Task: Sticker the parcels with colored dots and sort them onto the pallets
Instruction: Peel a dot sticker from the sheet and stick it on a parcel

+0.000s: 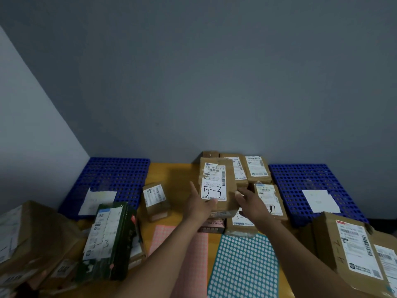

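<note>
At the bench centre: a tall brown parcel [217, 186] tops a cluster of cartons, both hands reaching for it.
Left grip: the left hand [200, 204] lies open against the parcel's lower left edge, thumb across the label corner; it touches but does not yet enclose.
Right grip: the right hand [250, 200] is spread open at the parcel's right side, fingertips at the cardboard; whether they press is unclear.
Why held so: one palm on each side suits lifting a box too wide for one hand, I judge.
Writing: its white label carries handwritten "5-3" and printed "502 60", the remainder blurred.
Other labels: a lower carton [240, 221] shows "3-"; a dark green box [109, 239] on the left has scrawled digits I cannot read.
Sticker sheets: a pink dot sheet [191, 254] and a teal dot sheet [242, 267] lie flat nearest the person, probably kept within reach for dotting.
Pallets: the left blue pallet [111, 177] and right blue pallet [309, 181] flank the pile, each bearing a taped paper sheet, unreadable, and no parcels.
Progress: sorting looks barely begun.
</note>
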